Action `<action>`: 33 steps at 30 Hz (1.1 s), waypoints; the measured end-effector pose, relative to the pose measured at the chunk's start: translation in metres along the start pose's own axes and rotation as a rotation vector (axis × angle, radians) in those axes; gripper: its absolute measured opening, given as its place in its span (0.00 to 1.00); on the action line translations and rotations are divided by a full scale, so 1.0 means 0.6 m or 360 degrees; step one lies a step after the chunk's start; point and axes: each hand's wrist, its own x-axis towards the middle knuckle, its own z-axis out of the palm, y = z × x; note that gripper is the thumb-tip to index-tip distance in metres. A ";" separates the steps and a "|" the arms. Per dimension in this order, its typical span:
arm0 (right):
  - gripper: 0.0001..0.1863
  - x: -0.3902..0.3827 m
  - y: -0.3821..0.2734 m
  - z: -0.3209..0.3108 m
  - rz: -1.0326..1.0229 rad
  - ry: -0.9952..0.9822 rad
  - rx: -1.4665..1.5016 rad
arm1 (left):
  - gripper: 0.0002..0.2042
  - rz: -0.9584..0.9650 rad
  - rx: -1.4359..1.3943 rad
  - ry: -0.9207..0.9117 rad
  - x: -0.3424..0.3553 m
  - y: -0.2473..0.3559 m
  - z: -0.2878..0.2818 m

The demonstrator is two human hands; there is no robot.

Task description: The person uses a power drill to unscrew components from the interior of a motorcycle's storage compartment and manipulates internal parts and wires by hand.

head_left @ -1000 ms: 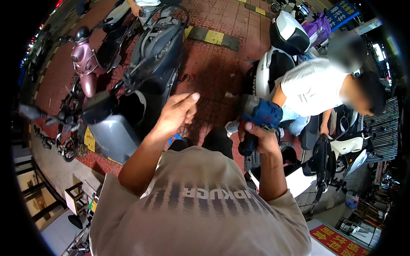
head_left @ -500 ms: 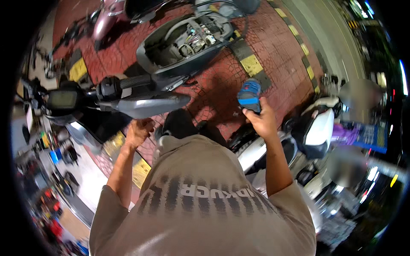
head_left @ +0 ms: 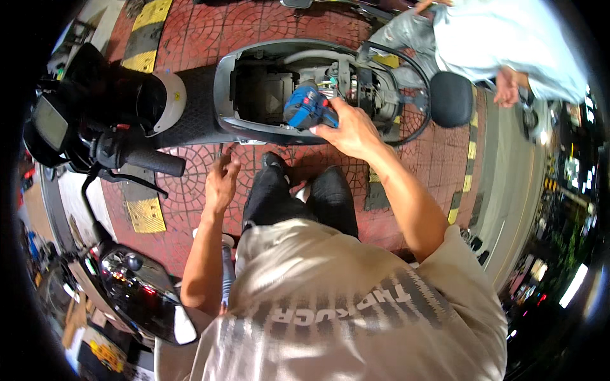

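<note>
Blue power tool (head_left: 302,109): above the grey scooter's open seat compartment (head_left: 225,95); probably dense, stiff, motor-heavy, best gripped round the handle.
Right hand (head_left: 351,130): fingers wrapped around the handle end.
Left hand (head_left: 220,184): fingers part-open, nothing visibly held, near the scooter's side.
Edges: hard rim close, exposed wiring (head_left: 329,82) likely fragile; freer room over the near paving (head_left: 384,222).
</note>
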 end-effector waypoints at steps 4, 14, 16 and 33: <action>0.41 0.169 0.049 0.052 -0.0069 -0.0283 -0.0154 | 0.31 0.0016 -0.0459 0.0638 0.120 0.038 0.107; 0.36 0.507 0.181 0.319 -0.0496 -0.0325 -0.0499 | 0.41 -0.0500 -0.0378 0.1663 0.290 0.075 0.262; 0.36 0.535 0.185 0.351 -0.0528 -0.0336 -0.0493 | 0.41 -0.0445 -0.0393 0.1709 0.288 0.054 0.277; 0.23 0.620 0.178 0.377 -0.0025 -0.0623 0.0397 | 0.40 -0.0377 -0.0303 0.1784 0.297 0.043 0.279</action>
